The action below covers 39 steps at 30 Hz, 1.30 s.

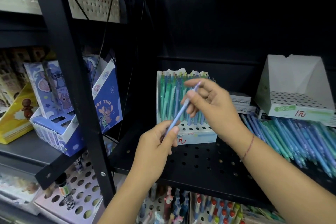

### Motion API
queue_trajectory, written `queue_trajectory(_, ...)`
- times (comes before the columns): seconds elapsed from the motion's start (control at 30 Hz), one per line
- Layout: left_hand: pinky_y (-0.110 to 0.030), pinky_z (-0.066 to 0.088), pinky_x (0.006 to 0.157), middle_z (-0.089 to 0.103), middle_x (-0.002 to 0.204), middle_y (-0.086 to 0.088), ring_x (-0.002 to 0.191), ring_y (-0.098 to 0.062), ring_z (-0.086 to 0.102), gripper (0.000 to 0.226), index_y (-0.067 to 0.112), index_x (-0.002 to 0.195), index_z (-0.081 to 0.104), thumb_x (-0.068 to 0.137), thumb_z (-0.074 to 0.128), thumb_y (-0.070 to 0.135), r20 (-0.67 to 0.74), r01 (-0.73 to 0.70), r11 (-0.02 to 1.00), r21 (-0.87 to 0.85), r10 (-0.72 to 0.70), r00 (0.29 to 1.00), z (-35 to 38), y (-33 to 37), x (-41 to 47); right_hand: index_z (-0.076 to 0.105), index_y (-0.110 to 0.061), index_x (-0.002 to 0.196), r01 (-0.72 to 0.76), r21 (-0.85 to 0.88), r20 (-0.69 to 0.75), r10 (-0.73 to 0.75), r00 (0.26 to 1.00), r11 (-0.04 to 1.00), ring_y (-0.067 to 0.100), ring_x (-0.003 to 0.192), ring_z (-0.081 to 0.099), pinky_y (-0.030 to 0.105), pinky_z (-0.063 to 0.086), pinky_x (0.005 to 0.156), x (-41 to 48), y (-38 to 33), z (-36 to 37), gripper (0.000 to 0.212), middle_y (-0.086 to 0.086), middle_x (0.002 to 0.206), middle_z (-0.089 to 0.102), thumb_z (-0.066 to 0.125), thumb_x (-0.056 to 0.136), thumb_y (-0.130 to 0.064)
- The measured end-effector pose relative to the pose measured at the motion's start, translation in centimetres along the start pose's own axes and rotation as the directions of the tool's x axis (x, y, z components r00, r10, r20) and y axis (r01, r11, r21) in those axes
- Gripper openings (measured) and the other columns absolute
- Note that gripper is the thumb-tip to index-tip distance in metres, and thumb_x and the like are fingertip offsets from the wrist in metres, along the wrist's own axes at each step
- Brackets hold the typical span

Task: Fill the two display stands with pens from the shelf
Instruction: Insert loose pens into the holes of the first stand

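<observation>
Both hands hold one light-blue pen (177, 114), tilted. Left hand (156, 143) grips the lower end, thumb and fingers curled round it. Right hand (212, 103) pinches the upper part between thumb and fingertips. Just behind both hands: first display stand (198, 137), back rows full of blue/green pens, front holes bare. Right of the right hand: loose pens (291, 136) heaped on the black perforated shelf (200, 163). Second display stand (291, 78) is behind that heap, no pens in it.
</observation>
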State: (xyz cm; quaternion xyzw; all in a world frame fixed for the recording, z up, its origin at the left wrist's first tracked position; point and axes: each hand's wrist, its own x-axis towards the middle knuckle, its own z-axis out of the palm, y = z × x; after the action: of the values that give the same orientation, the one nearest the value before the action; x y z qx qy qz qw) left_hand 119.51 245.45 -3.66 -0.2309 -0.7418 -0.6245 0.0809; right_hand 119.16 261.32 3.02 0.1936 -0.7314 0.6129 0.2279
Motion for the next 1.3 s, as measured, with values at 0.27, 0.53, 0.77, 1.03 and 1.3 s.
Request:
queue_trajectory(0.27,-0.007,0.036,0.080,0.042,0.117,0.016,0.105,0.004,0.044,0.035,0.041,0.121,0.047,0.090,0.061,0.032,-0.269,0.073,0.983,0.168,-0.026,0.963,0.0,-0.6,0.6,0.043,-0.028,0.116,0.144,-0.348,-0.296,-0.254,0.921,0.926,0.014,0.060,0.060,0.028,0.053,0.060,0.3,0.6,-1.9,0.030,0.010,0.073,0.059,0.058,0.094,-0.014)
queue_trajectory(0.53,-0.032,0.038,0.105,0.035,0.146,0.015,0.130,-0.008,0.040,0.062,0.044,0.146,0.026,0.094,0.057,0.033,-0.113,0.178,0.972,0.156,-0.161,0.980,-0.2,-0.9,1.2,0.042,-0.032,0.118,0.163,-0.538,-0.107,-0.259,0.960,0.827,0.021,0.068,0.059,0.038,0.053,0.064,0.3,1.8,-0.6,0.031,0.004,0.081,0.056,0.058,0.094,-0.020)
queue_trajectory(0.77,-0.037,0.043,0.103,0.040,0.140,0.013,0.122,-0.009,0.047,0.061,0.047,0.145,0.027,0.094,0.058,0.032,-0.106,0.183,0.972,0.145,-0.168,0.980,-0.3,-0.9,1.2,0.053,-0.023,0.133,0.220,-0.677,-0.060,-0.350,0.935,0.702,0.006,0.070,0.045,0.018,0.044,0.067,0.4,2.4,-0.8,0.039,-0.003,0.085,0.048,0.058,0.094,-0.018)
queue_trajectory(1.03,-0.039,0.042,0.105,0.038,0.143,0.011,0.126,-0.010,0.045,0.062,0.046,0.146,0.027,0.094,0.058,0.032,-0.111,0.192,0.970,0.152,-0.176,0.978,-0.4,-0.8,1.2,0.044,-0.033,0.139,0.183,-0.696,-0.002,-0.257,0.966,0.694,0.007,0.073,0.047,0.025,0.048,0.070,0.2,2.1,-0.8,0.045,-0.005,0.084,0.048,0.054,0.095,-0.027)
queue_trajectory(1.3,-0.039,0.035,0.111,0.029,0.153,0.013,0.136,-0.012,0.036,0.066,0.043,0.148,0.024,0.093,0.059,0.034,-0.103,0.210,0.969,0.133,-0.197,0.975,-0.5,-1.0,1.3,0.069,-0.010,0.097,-0.351,-0.708,-0.334,0.147,0.931,0.612,0.015,0.066,0.059,0.025,0.046,0.059,1.5,-0.6,-10.5,0.015,0.002,0.079,0.065,0.064,0.088,-0.022)
